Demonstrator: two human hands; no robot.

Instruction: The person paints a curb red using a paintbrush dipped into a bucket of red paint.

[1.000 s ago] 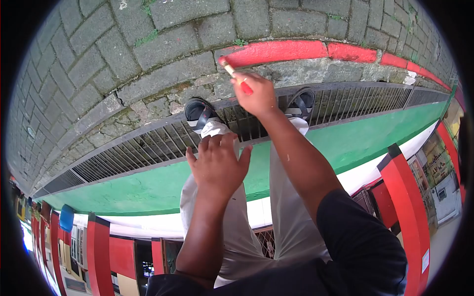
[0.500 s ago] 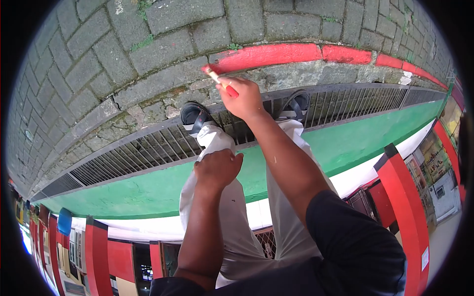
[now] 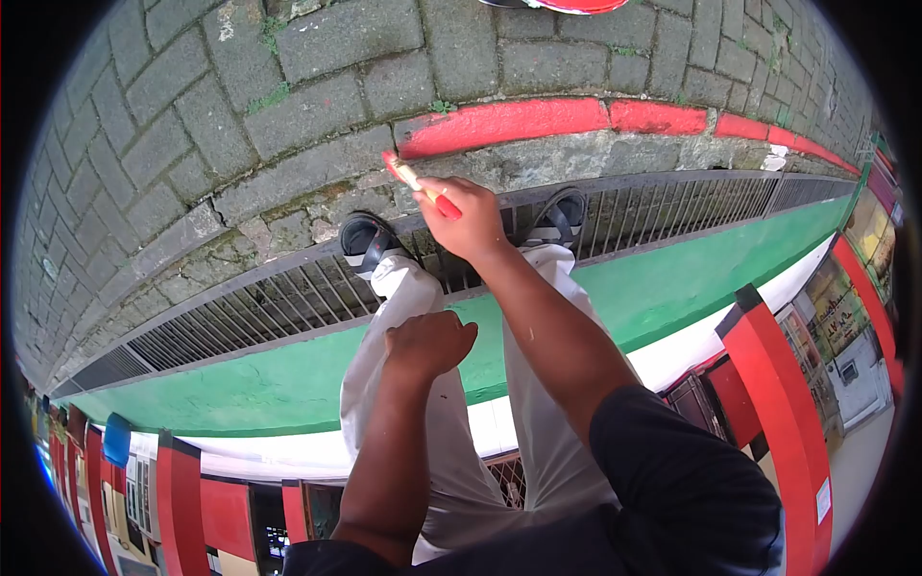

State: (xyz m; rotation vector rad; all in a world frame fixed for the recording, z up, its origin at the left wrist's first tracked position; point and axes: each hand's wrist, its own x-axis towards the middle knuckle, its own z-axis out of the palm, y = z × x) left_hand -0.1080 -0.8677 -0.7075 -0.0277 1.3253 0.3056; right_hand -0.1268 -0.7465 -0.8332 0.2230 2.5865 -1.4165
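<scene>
My right hand point(image 3: 463, 219) is closed around a paintbrush point(image 3: 407, 177) with a pale handle and a red end. Its bristles, wet with red paint, are just past the left end of the red-painted strip on the curb point(image 3: 519, 121). Left of the brush, the curb's stone point(image 3: 307, 165) is bare grey. My left hand point(image 3: 430, 344) is curled like a loose fist over my left knee, back of the hand up. Its fingertips are hidden, and nothing shows in it.
A round container with red paint point(image 3: 576, 5) is cut off by the top edge, on the grey paving point(image 3: 355, 43). My sandalled feet point(image 3: 368, 240) stand by a metal drain grate point(image 3: 663, 206). Behind it runs a green wall base point(image 3: 259, 384), with red pillars point(image 3: 773, 403) beyond.
The brush has shifted left and slightly down, off the end of the red strip. The view has tilted a little, bringing the red-rimmed container into sight at the top. My left hand stays at the knee.
</scene>
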